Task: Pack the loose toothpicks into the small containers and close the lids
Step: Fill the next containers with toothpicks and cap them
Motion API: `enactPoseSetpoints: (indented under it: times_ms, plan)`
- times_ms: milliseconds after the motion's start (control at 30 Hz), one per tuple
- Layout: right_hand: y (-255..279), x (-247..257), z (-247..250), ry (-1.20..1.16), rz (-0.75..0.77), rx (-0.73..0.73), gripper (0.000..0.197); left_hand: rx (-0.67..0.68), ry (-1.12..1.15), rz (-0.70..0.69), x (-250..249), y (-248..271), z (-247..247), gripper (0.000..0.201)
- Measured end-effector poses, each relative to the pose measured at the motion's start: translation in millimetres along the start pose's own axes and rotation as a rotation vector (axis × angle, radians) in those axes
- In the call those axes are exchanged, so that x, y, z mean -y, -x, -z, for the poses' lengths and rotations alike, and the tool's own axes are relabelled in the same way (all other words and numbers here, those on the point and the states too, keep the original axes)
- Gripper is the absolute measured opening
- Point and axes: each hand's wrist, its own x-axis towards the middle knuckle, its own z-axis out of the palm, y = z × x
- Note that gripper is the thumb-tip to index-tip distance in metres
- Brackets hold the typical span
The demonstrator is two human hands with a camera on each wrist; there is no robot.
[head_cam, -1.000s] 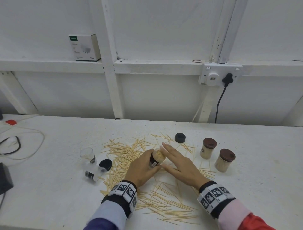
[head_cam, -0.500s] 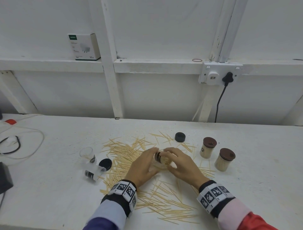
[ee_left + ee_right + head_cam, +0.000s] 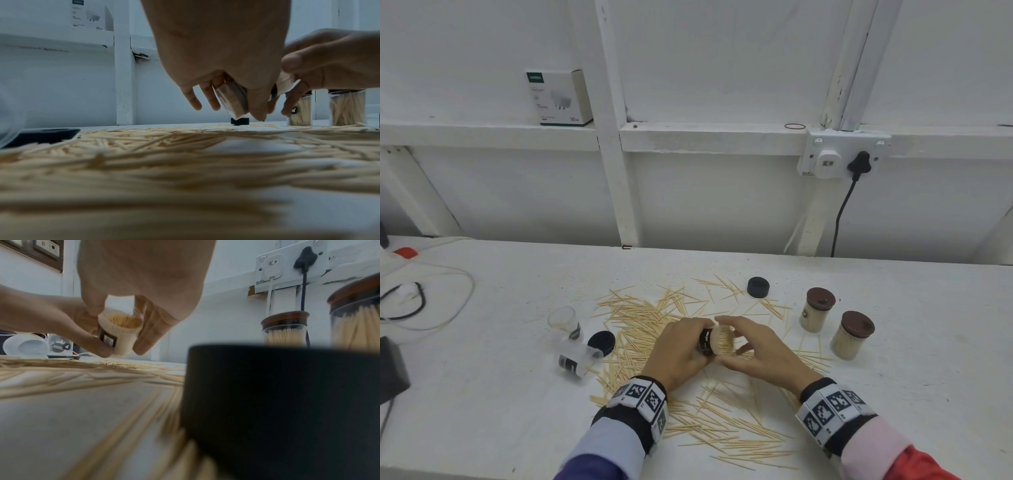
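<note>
A small clear container (image 3: pixel 717 341) packed with toothpicks is tilted on its side above the table, its mouth toward the right. My left hand (image 3: pixel 681 353) grips its labelled body. My right hand (image 3: pixel 756 349) curls round the mouth end, thumb and fingers on either side of the rim (image 3: pixel 121 332). Loose toothpicks (image 3: pixel 640 318) lie scattered under and around both hands. Two filled containers with brown lids (image 3: pixel 818 310) (image 3: pixel 852 335) stand at the right. One black lid (image 3: pixel 758 287) lies behind the hands, and another (image 3: pixel 601 342) lies to the left.
An empty clear container (image 3: pixel 565 322) stands at the left and another (image 3: pixel 575 359) lies on its side beside it. Cables (image 3: pixel 414 294) and a dark device (image 3: pixel 390 370) occupy the left edge. A white box (image 3: pixel 558 97) sits on the wall ledge, near a socket with a black plug (image 3: pixel 859 161).
My right hand went from flat, straight fingers against the container's top to curled round its mouth. The container has tipped further onto its side.
</note>
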Motion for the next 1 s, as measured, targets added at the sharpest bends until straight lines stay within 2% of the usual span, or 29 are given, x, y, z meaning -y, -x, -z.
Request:
enactPoseSetpoints:
  times_ms: [67, 133, 200, 333, 467, 600, 733, 1000]
  plan:
    - [-0.1, -0.5, -1.2, 0.065, 0.005, -0.038, 0.05, -0.003, 0.012, -0.01, 0.1, 0.9, 0.7, 0.055]
    - [-0.2, -3.8, -3.4, 0.138, 0.067, -0.067, 0.049, 0.005, 0.025, -0.039, 2.4, 1.7, -0.4, 0.068]
    - [0.1, -2.8, -4.0, 0.074, 0.041, -0.061, 0.049, 0.009, 0.012, -0.057, 6.3, 1.3, -2.4, 0.074]
    - [-2.2, -4.5, -5.5, 0.057, 0.042, -0.02, 0.056, -0.024, -0.041, -0.073, 6.3, -0.7, -3.4, 0.054]
    - [-3.1, -8.9, -1.3, 0.22, -0.146, 0.021, 0.078, -0.046, -0.094, 0.011, 6.7, -0.3, -0.9, 0.048]
    - [-6.0, -20.0, 1.8, 0.489, -0.296, 0.217, 0.053, -0.039, -0.113, 0.1, 7.7, -0.5, -1.1, 0.047]
    - [-6.9, -20.7, 5.7, 0.531, -0.293, 0.226, 0.028, -0.02, -0.127, 0.096, 5.7, -0.6, -1.2, 0.045]
    - [-5.2, -11.9, 4.4, 0.658, -0.249, 0.222, 0.018, -0.014, -0.11, 0.103, 4.2, -0.3, -1.1, 0.044]
